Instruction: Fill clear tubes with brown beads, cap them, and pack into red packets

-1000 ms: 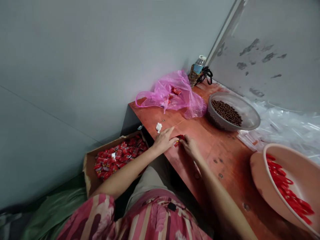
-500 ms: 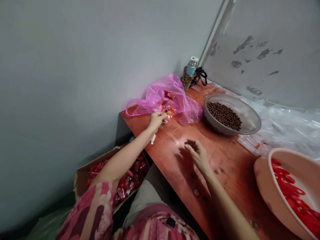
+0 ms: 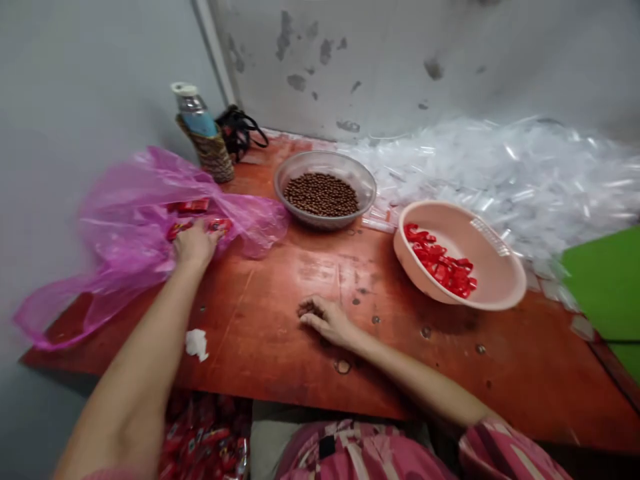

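My left hand [image 3: 195,243] reaches into the mouth of a pink plastic bag [image 3: 127,207]. Its fingers close on a small red packet [image 3: 220,227], though the fingertips are blurred and partly hidden. Another red packet [image 3: 193,206] lies just beyond, inside the bag. Low over the middle of the table, my right hand [image 3: 327,320] is loosely curled, its thumb apart from the fingers; nothing clear shows in it, and the finger undersides are dark. The reddish table [image 3: 270,347] lies under both hands.
A bowl [image 3: 367,190] of brown beads [image 3: 320,195] stands behind my right hand. To its right are a peach basin [image 3: 500,280] with red plastic pieces [image 3: 445,267] and a heap of clear plastic tubes [image 3: 500,160]. A bottle [image 3: 200,123] stands at the back left. Below the edge lie more red packets [image 3: 205,440].
My view has swung right, bringing the whole basin into sight. My left hand, which pinched a packet at the bag's mouth, now reaches further in. My right hand stays low over the table.
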Motion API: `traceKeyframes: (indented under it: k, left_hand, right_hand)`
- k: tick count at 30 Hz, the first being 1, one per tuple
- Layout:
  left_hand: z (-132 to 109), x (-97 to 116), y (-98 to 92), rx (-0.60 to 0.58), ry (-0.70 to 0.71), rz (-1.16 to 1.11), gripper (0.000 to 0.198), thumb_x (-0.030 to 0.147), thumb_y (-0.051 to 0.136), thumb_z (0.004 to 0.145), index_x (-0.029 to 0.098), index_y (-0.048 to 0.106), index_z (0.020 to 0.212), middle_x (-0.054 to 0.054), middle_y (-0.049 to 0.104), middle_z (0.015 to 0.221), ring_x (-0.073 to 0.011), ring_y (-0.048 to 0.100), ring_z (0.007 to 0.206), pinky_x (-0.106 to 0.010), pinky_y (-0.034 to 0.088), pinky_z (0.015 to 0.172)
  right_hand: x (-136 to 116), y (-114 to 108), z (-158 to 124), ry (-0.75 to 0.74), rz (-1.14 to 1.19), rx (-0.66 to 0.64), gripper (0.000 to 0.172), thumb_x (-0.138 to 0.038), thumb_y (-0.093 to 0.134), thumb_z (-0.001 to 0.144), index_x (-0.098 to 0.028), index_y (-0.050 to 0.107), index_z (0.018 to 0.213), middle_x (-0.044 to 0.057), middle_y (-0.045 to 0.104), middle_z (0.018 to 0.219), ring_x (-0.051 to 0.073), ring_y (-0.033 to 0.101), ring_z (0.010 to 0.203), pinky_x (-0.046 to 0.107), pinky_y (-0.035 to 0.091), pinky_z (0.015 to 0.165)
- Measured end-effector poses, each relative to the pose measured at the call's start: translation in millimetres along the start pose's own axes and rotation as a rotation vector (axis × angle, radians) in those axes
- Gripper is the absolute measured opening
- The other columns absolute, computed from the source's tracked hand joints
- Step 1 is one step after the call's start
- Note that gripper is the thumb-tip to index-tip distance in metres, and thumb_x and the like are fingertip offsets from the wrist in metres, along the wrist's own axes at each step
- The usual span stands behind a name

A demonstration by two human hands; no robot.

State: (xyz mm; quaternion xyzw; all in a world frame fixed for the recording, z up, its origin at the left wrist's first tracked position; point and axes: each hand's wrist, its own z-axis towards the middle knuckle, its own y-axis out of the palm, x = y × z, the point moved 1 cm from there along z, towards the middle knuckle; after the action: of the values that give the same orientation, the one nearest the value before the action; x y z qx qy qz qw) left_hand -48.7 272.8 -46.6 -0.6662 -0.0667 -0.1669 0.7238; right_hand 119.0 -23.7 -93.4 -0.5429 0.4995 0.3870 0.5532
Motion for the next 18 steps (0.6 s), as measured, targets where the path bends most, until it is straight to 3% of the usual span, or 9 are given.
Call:
traceKeyframes:
  k: [4, 9, 12, 15, 18]
  left_hand:
    - [-20.1, -1.6, -13.0, 0.010, 0.109, 0.120, 0.056, 0.052, 0.045, 0.084, 0.015, 0.050, 0.126, -0.016, 0.064, 0.108, -0.0426, 0.058, 0.104, -0.056, 0.044, 0.083]
    - [-74.7, 2.9, -23.5, 0.169, 0.309, 0.025, 0.056, 0.053, 0.033, 0.089, 0.020, 0.051, 0.131, -0.017, 0.064, 0.112, -0.0384, 0.060, 0.105, -0.052, 0.045, 0.086]
    - [-119.7, 12.7, -17.7, 0.202, 0.444, -0.053, 0.049, 0.047, 0.038, 0.090, 0.020, 0.055, 0.127, -0.013, 0.068, 0.109, -0.0300, 0.064, 0.098, -0.043, 0.048, 0.086]
    - [-168.5, 25.3, -5.3, 0.190, 0.652, -0.123, 0.040, 0.042, 0.043, 0.090, 0.022, 0.061, 0.119, -0.010, 0.070, 0.108, -0.0239, 0.067, 0.092, -0.035, 0.052, 0.082]
    - [-214.5, 36.7, 7.3, 0.136, 0.886, -0.129, 0.039, 0.036, 0.042, 0.092, 0.019, 0.058, 0.123, -0.010, 0.064, 0.120, -0.0219, 0.061, 0.111, -0.034, 0.047, 0.097]
  right_hand:
    - [-15.7, -22.1, -24.2, -0.004, -0.022, 0.060, 0.018, -0.025, 0.058, 0.081, -0.019, 0.059, 0.098, 0.002, 0.067, 0.087, 0.014, 0.061, 0.079, 0.027, 0.049, 0.073]
    - [-38.7, -88.2, -84.2, -0.028, -0.175, 0.334, 0.022, -0.033, 0.056, 0.085, -0.019, 0.062, 0.101, 0.006, 0.068, 0.095, 0.016, 0.064, 0.086, 0.028, 0.050, 0.077]
    - [-31.9, -119.6, -117.5, 0.032, -0.225, 0.479, 0.026, -0.039, 0.057, 0.083, -0.019, 0.063, 0.097, 0.006, 0.069, 0.091, 0.017, 0.065, 0.082, 0.029, 0.052, 0.074]
    - [-13.7, -131.4, -140.7, 0.081, -0.300, 0.518, 0.029, -0.043, 0.056, 0.082, -0.019, 0.065, 0.094, 0.007, 0.069, 0.091, 0.020, 0.065, 0.082, 0.032, 0.053, 0.076]
    - [2.5, -132.2, -158.5, 0.095, -0.404, 0.501, 0.031, -0.045, 0.055, 0.082, -0.020, 0.065, 0.097, 0.009, 0.070, 0.097, 0.022, 0.066, 0.087, 0.034, 0.054, 0.074]
